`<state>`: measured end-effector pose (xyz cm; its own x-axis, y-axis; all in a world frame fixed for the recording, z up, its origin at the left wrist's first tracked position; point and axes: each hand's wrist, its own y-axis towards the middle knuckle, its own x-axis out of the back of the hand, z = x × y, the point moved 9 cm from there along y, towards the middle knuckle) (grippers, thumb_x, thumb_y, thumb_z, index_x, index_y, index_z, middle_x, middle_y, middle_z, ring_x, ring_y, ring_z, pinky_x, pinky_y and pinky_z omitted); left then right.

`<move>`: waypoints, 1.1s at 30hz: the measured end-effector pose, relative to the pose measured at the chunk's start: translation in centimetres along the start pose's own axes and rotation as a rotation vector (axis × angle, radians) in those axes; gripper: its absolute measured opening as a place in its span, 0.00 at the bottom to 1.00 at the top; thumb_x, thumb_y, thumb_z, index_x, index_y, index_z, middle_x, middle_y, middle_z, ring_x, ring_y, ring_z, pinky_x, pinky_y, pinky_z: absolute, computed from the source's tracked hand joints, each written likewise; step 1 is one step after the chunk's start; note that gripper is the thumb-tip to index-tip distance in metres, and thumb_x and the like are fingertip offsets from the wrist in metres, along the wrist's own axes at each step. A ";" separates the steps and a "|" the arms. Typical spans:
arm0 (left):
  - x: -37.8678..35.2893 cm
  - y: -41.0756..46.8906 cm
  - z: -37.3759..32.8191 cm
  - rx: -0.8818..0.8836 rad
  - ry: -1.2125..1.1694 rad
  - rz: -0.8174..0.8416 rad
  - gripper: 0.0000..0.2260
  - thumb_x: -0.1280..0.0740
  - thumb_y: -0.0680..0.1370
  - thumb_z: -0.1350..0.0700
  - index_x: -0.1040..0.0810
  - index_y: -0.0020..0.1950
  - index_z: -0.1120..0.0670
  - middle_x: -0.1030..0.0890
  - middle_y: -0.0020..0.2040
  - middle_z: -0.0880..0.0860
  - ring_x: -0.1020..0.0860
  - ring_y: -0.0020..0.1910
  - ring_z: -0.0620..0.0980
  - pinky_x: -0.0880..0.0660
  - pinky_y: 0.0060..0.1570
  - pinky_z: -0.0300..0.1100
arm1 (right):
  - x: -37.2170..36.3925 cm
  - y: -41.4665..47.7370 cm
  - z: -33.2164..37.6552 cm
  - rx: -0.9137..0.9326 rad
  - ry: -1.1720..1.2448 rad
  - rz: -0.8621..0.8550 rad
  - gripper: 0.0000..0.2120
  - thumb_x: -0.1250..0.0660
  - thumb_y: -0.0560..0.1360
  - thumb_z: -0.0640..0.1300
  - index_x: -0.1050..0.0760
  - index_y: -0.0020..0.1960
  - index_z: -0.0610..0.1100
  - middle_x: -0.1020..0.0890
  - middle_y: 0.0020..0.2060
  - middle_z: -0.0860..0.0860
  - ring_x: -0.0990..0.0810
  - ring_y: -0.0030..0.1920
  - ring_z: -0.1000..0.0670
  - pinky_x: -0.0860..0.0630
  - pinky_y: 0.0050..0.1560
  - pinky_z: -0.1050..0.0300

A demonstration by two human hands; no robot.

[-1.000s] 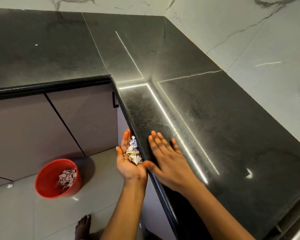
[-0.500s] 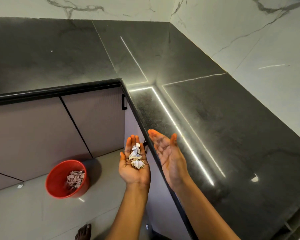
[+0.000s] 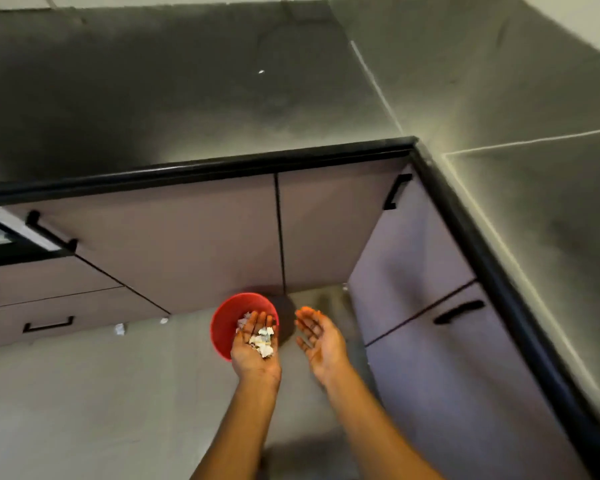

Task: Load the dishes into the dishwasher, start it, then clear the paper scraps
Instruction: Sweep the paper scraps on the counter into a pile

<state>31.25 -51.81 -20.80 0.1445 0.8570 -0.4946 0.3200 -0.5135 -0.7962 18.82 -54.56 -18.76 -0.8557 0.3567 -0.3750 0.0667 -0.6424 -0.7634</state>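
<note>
My left hand (image 3: 255, 351) is palm up with fingers straight, carrying a small heap of white paper scraps (image 3: 263, 339) on the palm. It hovers over the near rim of a red bucket (image 3: 226, 320) that stands on the floor; a few scraps show inside the bucket above my fingertips. My right hand (image 3: 321, 341) is held palm up and empty, to the right of the bucket, fingers relaxed.
Two loose paper scraps (image 3: 120, 329) lie on the grey floor near the cabinet base. Mauve cabinets (image 3: 187, 237) with black handles run under the L-shaped black counter (image 3: 187, 98). The counter's edge (image 3: 499, 278) passes close on my right. An appliance front (image 3: 0, 233) shows at far left.
Both hands moved away from the counter edge and down over the red bucket. The view swung left and down. The right hand lifted off the counter and turned palm up.
</note>
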 end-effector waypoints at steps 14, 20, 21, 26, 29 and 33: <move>10.6 30.0 -1.8 0.240 0.584 -0.141 0.27 0.53 0.82 0.40 0.33 0.72 0.55 0.26 0.60 0.55 0.29 0.65 0.60 0.36 0.66 0.55 | -3.6 29.2 -19.7 -0.167 -0.175 -0.140 0.11 0.38 0.74 0.45 0.19 0.45 0.41 0.16 0.37 0.46 0.18 0.41 0.43 0.22 0.45 0.49; 12.8 32.5 -3.2 0.271 0.799 -0.154 0.15 0.43 0.82 0.52 0.29 0.67 0.55 0.22 0.54 0.58 0.24 0.50 0.56 0.30 0.51 0.48 | -1.8 30.2 -20.7 -0.197 -0.274 -0.163 0.13 0.46 0.80 0.42 0.23 0.45 0.45 0.19 0.35 0.50 0.22 0.35 0.52 0.29 0.33 0.62; 13.0 32.5 -3.5 0.250 0.800 -0.176 0.11 0.42 0.82 0.57 0.27 0.62 0.57 0.20 0.46 0.58 0.22 0.42 0.55 0.27 0.44 0.47 | -1.6 30.1 -20.7 -0.187 -0.290 -0.185 0.12 0.46 0.80 0.42 0.23 0.51 0.44 0.19 0.38 0.49 0.21 0.34 0.53 0.30 0.30 0.64; 13.2 33.2 -5.0 0.162 0.981 -0.227 0.07 0.39 0.78 0.66 0.22 0.51 0.62 0.23 0.25 0.57 0.28 0.17 0.48 0.32 0.19 0.34 | -0.5 30.0 -20.2 -0.149 -0.303 -0.293 0.08 0.36 0.75 0.35 0.25 0.54 0.39 0.20 0.38 0.43 0.19 0.30 0.49 0.22 0.29 0.59; 11.3 32.6 -4.0 0.158 1.185 -0.028 0.17 0.41 0.79 0.66 0.29 0.66 0.53 0.22 0.51 0.57 0.22 0.41 0.53 0.26 0.39 0.45 | -1.8 30.1 -21.3 -0.222 -0.395 -0.162 0.23 0.38 0.72 0.27 0.30 0.64 0.45 0.24 0.52 0.45 0.20 0.49 0.45 0.21 0.47 0.52; 11.4 32.3 -3.9 0.200 1.304 0.026 0.18 0.37 0.79 0.61 0.32 0.69 0.54 0.20 0.46 0.53 0.20 0.41 0.53 0.29 0.39 0.40 | -1.1 30.9 -21.3 -0.140 -0.758 -0.151 0.27 0.28 0.66 0.37 0.27 0.65 0.46 0.21 0.57 0.45 0.21 0.57 0.44 0.23 0.57 0.49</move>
<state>46.92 -58.45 -50.82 0.9747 0.2013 0.0968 0.1769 -0.4313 -0.8847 32.70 -60.38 -53.14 -0.9742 -0.1588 0.1606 -0.0573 -0.5143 -0.8557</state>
